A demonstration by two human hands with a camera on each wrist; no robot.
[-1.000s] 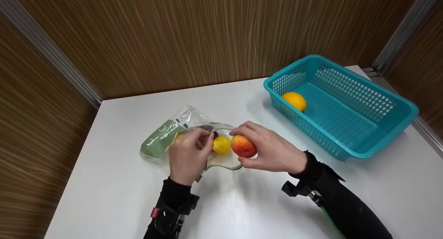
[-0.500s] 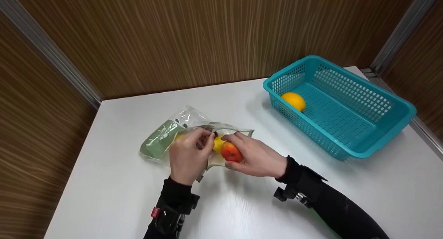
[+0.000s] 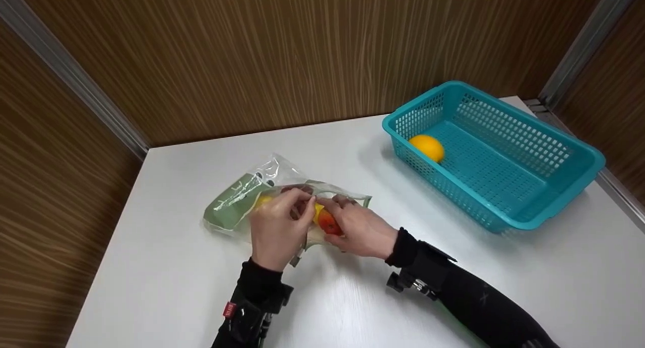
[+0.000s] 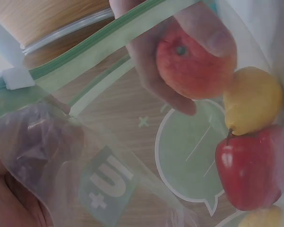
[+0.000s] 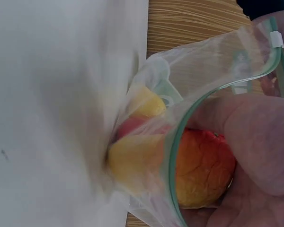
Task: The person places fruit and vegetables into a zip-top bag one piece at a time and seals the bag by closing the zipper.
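Observation:
A clear and green zip bag (image 3: 233, 203) lies on the table, its mouth to the right. My left hand (image 3: 278, 228) pinches the rim of the mouth between thumb and fingers. My right hand (image 3: 360, 227) grips a red and yellow apple (image 3: 330, 223), partly inside the mouth; the green rim (image 5: 174, 156) crosses in front of the apple in the right wrist view. Through the film in the left wrist view appear a lemon (image 4: 253, 100), a glossy red fruit with a thin stem (image 4: 253, 170), and part of another yellow fruit (image 4: 264, 218). The apple is beside the lemon.
A teal perforated basket (image 3: 496, 217) stands at the back right of the white table (image 3: 166, 267), with an orange (image 3: 427, 148) in its left end. Wood-grain panels (image 3: 282, 61) rise behind and at the sides.
My right hand has moved left with the apple, from the bag's mouth edge to inside it, up to the lemon. My left hand keeps its pinch on the rim, shifting slightly.

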